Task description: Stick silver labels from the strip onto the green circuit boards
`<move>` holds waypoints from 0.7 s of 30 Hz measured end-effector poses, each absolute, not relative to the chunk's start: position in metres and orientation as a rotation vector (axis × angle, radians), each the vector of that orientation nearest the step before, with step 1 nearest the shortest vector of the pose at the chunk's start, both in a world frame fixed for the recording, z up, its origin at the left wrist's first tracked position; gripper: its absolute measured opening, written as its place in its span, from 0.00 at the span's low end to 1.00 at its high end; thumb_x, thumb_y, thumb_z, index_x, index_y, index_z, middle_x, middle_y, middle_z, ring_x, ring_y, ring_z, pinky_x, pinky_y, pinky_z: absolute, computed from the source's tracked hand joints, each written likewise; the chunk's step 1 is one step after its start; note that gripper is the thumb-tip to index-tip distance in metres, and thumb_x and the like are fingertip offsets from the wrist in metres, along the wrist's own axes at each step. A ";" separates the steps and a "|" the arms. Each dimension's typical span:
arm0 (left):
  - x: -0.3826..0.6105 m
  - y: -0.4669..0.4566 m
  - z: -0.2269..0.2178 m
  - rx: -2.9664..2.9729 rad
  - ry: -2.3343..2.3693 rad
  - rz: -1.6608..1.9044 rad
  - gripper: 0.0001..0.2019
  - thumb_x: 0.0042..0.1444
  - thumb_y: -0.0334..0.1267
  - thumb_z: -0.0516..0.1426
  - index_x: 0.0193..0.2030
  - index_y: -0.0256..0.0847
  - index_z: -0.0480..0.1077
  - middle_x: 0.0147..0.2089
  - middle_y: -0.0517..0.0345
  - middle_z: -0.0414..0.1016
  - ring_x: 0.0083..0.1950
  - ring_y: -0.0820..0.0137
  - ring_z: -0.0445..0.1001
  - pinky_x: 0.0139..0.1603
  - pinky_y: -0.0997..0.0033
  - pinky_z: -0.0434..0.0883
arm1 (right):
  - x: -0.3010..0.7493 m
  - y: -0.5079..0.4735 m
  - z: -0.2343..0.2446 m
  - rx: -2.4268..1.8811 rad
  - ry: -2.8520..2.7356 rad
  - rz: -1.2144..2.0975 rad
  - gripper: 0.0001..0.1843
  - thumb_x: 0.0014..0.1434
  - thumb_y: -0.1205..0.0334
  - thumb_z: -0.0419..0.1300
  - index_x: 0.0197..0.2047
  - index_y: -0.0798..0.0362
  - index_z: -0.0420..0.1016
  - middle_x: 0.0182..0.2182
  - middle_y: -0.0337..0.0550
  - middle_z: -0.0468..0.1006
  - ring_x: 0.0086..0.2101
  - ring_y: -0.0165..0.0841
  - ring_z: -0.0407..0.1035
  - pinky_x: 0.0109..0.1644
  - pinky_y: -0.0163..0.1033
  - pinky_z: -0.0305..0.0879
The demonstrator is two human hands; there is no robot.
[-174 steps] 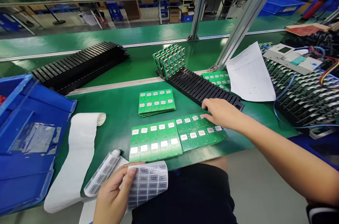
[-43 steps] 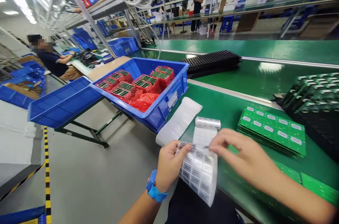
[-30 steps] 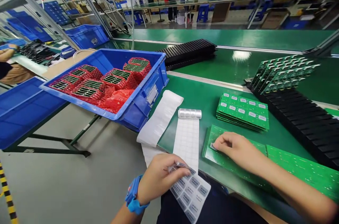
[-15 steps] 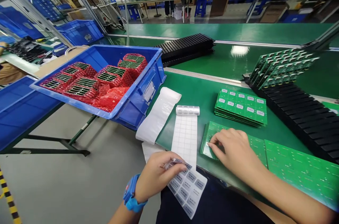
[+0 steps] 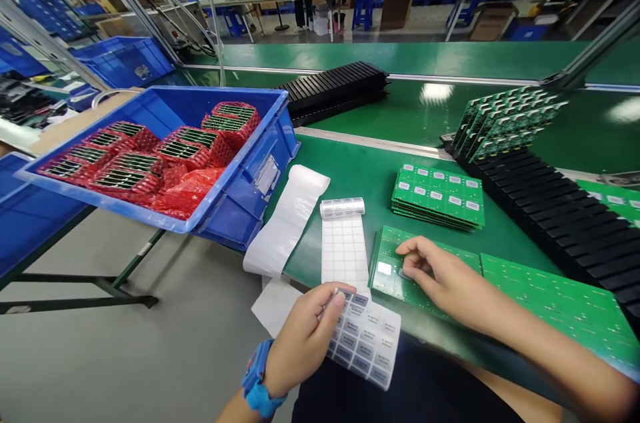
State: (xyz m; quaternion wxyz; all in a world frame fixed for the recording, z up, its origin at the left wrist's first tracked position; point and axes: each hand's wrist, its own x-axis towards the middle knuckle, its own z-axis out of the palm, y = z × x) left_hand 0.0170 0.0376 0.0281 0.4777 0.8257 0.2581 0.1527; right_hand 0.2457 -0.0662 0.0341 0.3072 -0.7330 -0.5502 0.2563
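Note:
My left hand (image 5: 306, 338), with a blue watch on its wrist, is closed on the lower end of a sheet of small silver labels (image 5: 364, 339); its peeled backing strip runs up to a small roll (image 5: 343, 208). My right hand (image 5: 440, 273) rests with bent fingers on the near-left green circuit board panel (image 5: 393, 276), fingertips pressing a small label onto it. One white label (image 5: 384, 268) sits stuck on that panel just left of the fingers. A second bare green panel (image 5: 550, 300) lies to its right.
A stack of labelled green panels (image 5: 439, 195) lies behind. A black slotted rack (image 5: 550, 206) holds upright boards (image 5: 505, 120) at right. A blue bin (image 5: 240, 190) of red-bagged parts overhangs the table's left edge. White liner strip (image 5: 287, 223) trails off the edge. Another black rack (image 5: 335, 86) lies behind.
My right hand took a label from the sheet, pressed it on the panel's left corner, then shifted slightly right to a neighbouring spot. My view swung from the boards leftward to the bin.

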 end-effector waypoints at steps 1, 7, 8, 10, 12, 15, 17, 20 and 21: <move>0.019 0.036 0.028 2.005 0.627 0.360 0.15 0.64 0.43 0.43 0.48 0.38 0.66 0.41 0.57 0.68 0.42 0.77 0.67 0.42 0.80 0.63 | 0.245 -0.066 0.034 -1.940 -1.467 0.668 0.09 0.61 0.64 0.46 0.46 0.54 0.57 0.35 0.41 0.67 0.36 0.29 0.63 0.42 0.38 0.60; 0.030 0.033 0.027 1.958 0.642 0.375 0.18 0.64 0.45 0.42 0.34 0.34 0.64 0.31 0.57 0.63 0.34 0.77 0.62 0.35 0.77 0.60 | 0.243 -0.068 0.022 -1.932 -1.524 0.471 0.07 0.60 0.67 0.48 0.43 0.53 0.59 0.35 0.40 0.66 0.37 0.29 0.61 0.41 0.37 0.60; 0.032 0.032 0.027 1.954 0.653 0.377 0.19 0.64 0.46 0.42 0.31 0.34 0.60 0.29 0.57 0.60 0.31 0.77 0.59 0.32 0.76 0.58 | 0.242 -0.069 0.018 -1.928 -1.577 0.386 0.05 0.59 0.68 0.48 0.40 0.54 0.60 0.34 0.40 0.66 0.37 0.29 0.60 0.40 0.38 0.60; 0.036 0.031 0.027 1.954 0.660 0.384 0.19 0.64 0.46 0.42 0.27 0.33 0.56 0.26 0.58 0.56 0.28 0.77 0.56 0.29 0.75 0.55 | 0.239 -0.072 0.013 -1.901 -1.702 0.146 0.04 0.59 0.71 0.47 0.37 0.55 0.60 0.36 0.43 0.65 0.37 0.31 0.59 0.39 0.39 0.59; 0.040 0.029 0.028 1.953 0.644 0.387 0.19 0.64 0.45 0.43 0.28 0.33 0.58 0.26 0.59 0.57 0.28 0.78 0.56 0.30 0.76 0.55 | 0.234 -0.076 0.012 -1.858 -1.735 -0.106 0.03 0.60 0.71 0.48 0.37 0.57 0.61 0.44 0.47 0.62 0.41 0.33 0.58 0.42 0.41 0.59; 0.045 0.026 0.030 1.963 0.616 0.387 0.18 0.64 0.44 0.43 0.30 0.33 0.62 0.27 0.59 0.59 0.29 0.78 0.57 0.30 0.77 0.57 | 0.221 -0.079 0.018 -1.751 -1.588 -0.093 0.07 0.61 0.66 0.50 0.44 0.54 0.62 0.51 0.46 0.56 0.46 0.30 0.58 0.48 0.39 0.59; 0.047 0.024 0.031 1.976 0.591 0.382 0.17 0.64 0.44 0.44 0.32 0.33 0.63 0.29 0.59 0.62 0.30 0.78 0.58 0.31 0.78 0.58 | 0.210 -0.077 0.026 -1.656 -1.486 0.262 0.09 0.62 0.61 0.52 0.46 0.50 0.64 0.44 0.41 0.63 0.42 0.27 0.60 0.46 0.35 0.60; 0.047 0.023 0.030 2.039 0.600 0.364 0.17 0.64 0.44 0.43 0.32 0.33 0.63 0.28 0.58 0.63 0.30 0.78 0.59 0.31 0.78 0.58 | 0.198 -0.071 0.040 -1.577 -1.306 0.716 0.08 0.58 0.57 0.56 0.36 0.52 0.71 0.32 0.39 0.68 0.35 0.26 0.62 0.39 0.33 0.60; 0.046 0.023 0.029 2.076 0.630 0.361 0.18 0.63 0.45 0.43 0.31 0.32 0.62 0.27 0.58 0.61 0.29 0.78 0.58 0.30 0.78 0.57 | 0.198 -0.070 0.045 -1.551 -1.254 0.781 0.07 0.57 0.58 0.57 0.32 0.54 0.71 0.30 0.39 0.68 0.33 0.27 0.62 0.37 0.33 0.60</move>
